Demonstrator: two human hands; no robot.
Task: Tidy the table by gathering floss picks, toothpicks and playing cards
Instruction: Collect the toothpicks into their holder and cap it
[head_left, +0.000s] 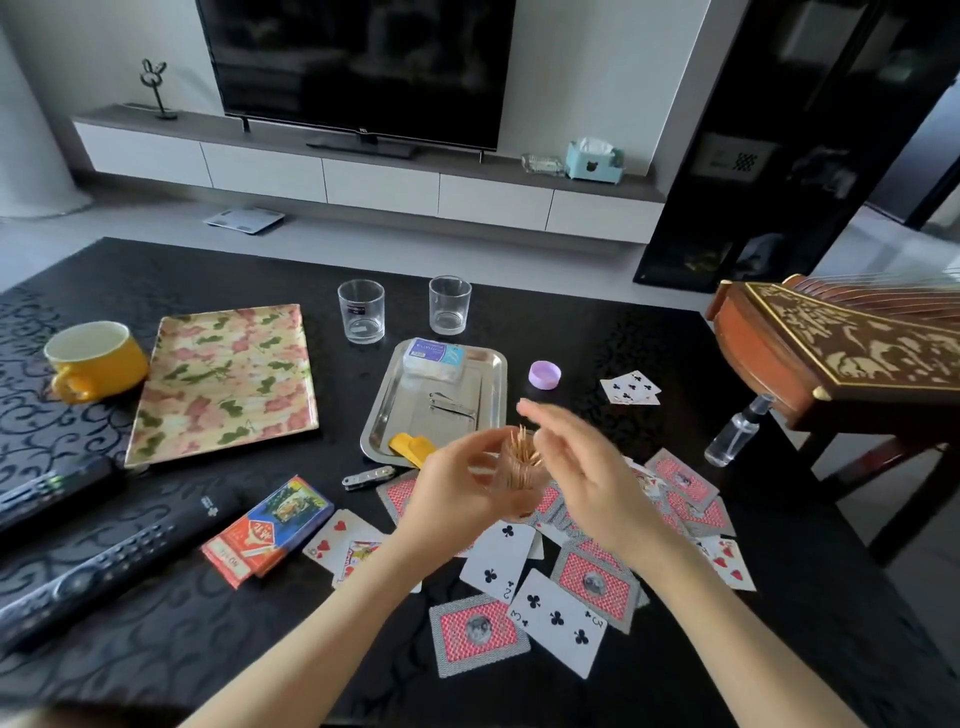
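While it hangs over the black table (208, 649), left hand (457, 488): fingers curled tight round the toothpicks (524, 460), held clear of the surface!
Toothpicks: a packed bundle, tips up, standing between the two hands; whatever contains them is mostly hidden by fingers.
Right hand (576, 467): just beside the bundle, fingertips above the tips, all motion blur. Pinching or loose, cannot tell.
Playing cards (558, 621): scattered on the table beneath both hands, some face up, some showing red backs; the three of clubs lies nearest.
Small fan of cards (630, 387): clubs showing, well apart, far right.
Card box (267, 525): orange and blue, left of the spread.
Steel tray (405, 405): behind the hands, carrying a white-and-blue pack (435, 358) at its far end and a yellow piece (410, 449) at its near edge.
Purple cap (544, 374): on the table, just right of the tray.
Glasses (361, 312): two, upright, behind the tray.
Floral tray (223, 384): off to the left, with a yellow mug (96, 358) beside it.
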